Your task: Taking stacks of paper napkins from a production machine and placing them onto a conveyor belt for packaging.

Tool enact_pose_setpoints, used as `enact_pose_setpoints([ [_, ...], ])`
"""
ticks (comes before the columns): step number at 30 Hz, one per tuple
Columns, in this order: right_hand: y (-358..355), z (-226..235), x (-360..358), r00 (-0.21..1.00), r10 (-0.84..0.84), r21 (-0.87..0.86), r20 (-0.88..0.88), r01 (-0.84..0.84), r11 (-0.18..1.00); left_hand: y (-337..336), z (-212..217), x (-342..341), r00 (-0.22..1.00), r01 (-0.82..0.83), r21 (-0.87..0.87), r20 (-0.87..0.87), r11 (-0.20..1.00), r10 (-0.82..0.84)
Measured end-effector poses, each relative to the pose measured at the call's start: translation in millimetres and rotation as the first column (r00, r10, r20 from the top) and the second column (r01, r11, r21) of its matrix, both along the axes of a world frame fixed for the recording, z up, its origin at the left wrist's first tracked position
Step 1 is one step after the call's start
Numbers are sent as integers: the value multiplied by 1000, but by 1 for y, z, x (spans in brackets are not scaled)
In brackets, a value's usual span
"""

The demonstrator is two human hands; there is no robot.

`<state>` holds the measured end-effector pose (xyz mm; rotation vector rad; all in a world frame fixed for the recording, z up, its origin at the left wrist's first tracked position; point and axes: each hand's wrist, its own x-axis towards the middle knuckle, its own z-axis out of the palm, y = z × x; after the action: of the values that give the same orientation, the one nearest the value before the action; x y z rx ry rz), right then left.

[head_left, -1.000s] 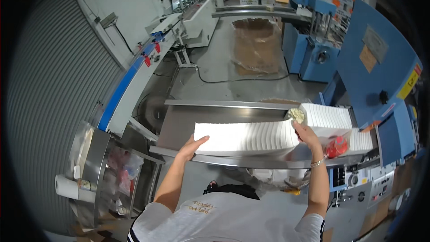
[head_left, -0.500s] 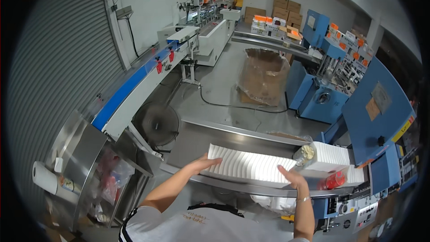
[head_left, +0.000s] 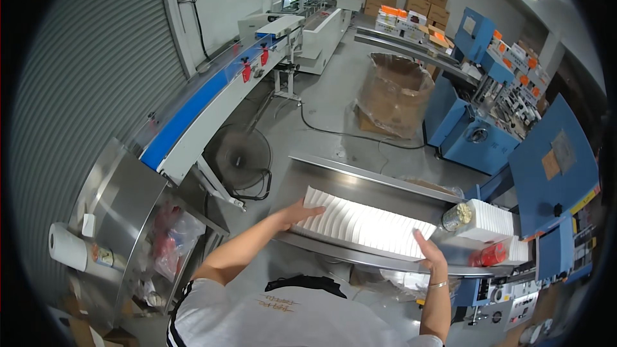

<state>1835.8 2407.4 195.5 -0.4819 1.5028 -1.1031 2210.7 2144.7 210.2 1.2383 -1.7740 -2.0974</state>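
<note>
At about 5 o'clock in the view, the right hand (head_left: pixel 429 252) presses flat, fingers together, against the near end of a long row of white paper sheets (head_left: pixel 366 226). The left hand (head_left: pixel 297 212), at about 6 o'clock and a little higher, presses its open palm against the other end, so the row is squeezed between both hands and not gripped. The row lies on a steel table (head_left: pixel 360 183) at the middle of the lower half. I think the risk is in the middle of the row: if the pressure of the palms becomes weak or uneven, the sheets there can bend upward or fan out and slide off the edge. Just beyond the right hand, at 4 o'clock, stand a small jar (head_left: pixel 457 216), a second white stack (head_left: pixel 490 220) and a red object (head_left: pixel 488 255); a wide swing could hit them. Farther, at 1 o'clock, a big brown-wrapped bin (head_left: pixel 393 93) stands on the floor.
</note>
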Motion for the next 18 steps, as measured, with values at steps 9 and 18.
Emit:
enact_pose_setpoints([
  [9,-35,51,45,977,68,-23,-204,-74,997,15,63,-18,990,-4,-59,140,998,12],
  [18,-55,37,68,975,-85,-105,-206,64,992,19,21,-1,954,-130,72,-262,989,145],
])
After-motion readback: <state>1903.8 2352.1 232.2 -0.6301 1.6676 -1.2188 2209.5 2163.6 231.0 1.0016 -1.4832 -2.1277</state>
